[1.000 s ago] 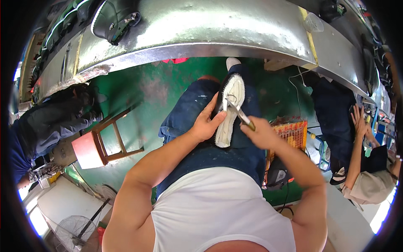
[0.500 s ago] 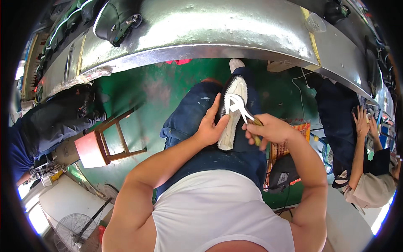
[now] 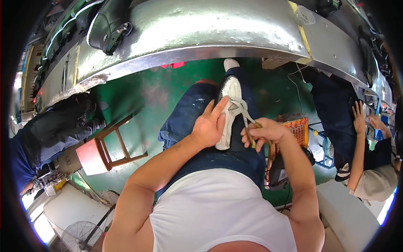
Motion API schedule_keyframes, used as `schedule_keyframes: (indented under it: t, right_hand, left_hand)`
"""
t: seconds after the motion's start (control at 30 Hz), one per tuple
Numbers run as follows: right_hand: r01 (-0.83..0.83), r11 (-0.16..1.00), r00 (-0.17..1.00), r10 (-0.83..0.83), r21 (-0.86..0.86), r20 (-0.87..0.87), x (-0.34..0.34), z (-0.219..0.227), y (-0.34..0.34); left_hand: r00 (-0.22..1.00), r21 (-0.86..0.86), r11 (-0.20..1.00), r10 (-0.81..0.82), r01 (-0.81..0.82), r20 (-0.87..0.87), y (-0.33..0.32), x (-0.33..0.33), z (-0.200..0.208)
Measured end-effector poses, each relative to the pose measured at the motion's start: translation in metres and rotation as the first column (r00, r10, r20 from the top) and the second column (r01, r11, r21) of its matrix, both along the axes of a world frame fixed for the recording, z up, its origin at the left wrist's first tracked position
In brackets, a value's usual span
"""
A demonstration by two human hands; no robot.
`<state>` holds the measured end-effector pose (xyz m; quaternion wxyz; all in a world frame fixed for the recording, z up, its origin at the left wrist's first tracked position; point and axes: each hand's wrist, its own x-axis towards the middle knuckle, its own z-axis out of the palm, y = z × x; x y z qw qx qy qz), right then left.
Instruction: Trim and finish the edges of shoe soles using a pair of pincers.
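Observation:
A shoe (image 3: 231, 86) lies sole up across my thighs, its toe pointing away from me. Its underside is pale and padded, with a dark stitched edge. My left hand (image 3: 208, 129) grips it from the left, the forefinger and thumb lying over the underside. In my right hand (image 3: 268, 131) is a pair of pincers (image 3: 240, 107), held by the handles, which are spread somewhat apart. The pincers' metal jaws rest over the middle of the shoe beside my left fingertips. Whether the jaws bite on anything is too small to tell.
A long metal bench (image 3: 201, 29) crosses ahead, with a black boot (image 3: 105, 31) and a clear cup (image 3: 304, 16) on it. A wooden stool (image 3: 94, 155) stands left, a fan (image 3: 82, 235) behind it. Co-workers sit either side; a hand (image 3: 359, 119) shows at right. A woven orange seat (image 3: 296, 128) is beside me.
My left hand has shifted further over the shoe, its forefinger now across the underside. The pincers have turned, and their handles have come closer to me. The view has shifted slightly.

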<state>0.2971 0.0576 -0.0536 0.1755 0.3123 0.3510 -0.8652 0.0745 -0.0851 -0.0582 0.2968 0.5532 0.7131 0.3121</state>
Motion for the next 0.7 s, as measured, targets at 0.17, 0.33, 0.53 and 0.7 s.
schedule_keyframes:
  t: [0.17,0.33,0.53,0.7]
  right_hand:
    - [-0.073,0.841,0.993,0.010,0.536,0.121,-0.020,0.039,0.010]
    - [-0.175,0.380,0.983,0.114,0.908,0.142,-0.058,0.040,0.023]
    - [-0.177,0.380,0.982,0.122,0.908,0.141,-0.057,0.033,0.018]
    - [-0.090,0.497,0.996,0.022,0.863,0.091,-0.049,0.037,0.009]
  left_hand:
    - [0.999,0.030,1.000,0.004,-0.006,0.040,0.004,0.003,0.001]
    - [0.995,0.134,0.990,-0.054,0.042,0.086,0.005,-0.002,-0.007]
    - [0.997,0.070,0.995,-0.073,0.073,-0.009,0.003,-0.004,-0.009]
    - [0.989,0.021,0.997,0.070,-0.074,0.132,0.003,0.004,-0.009]
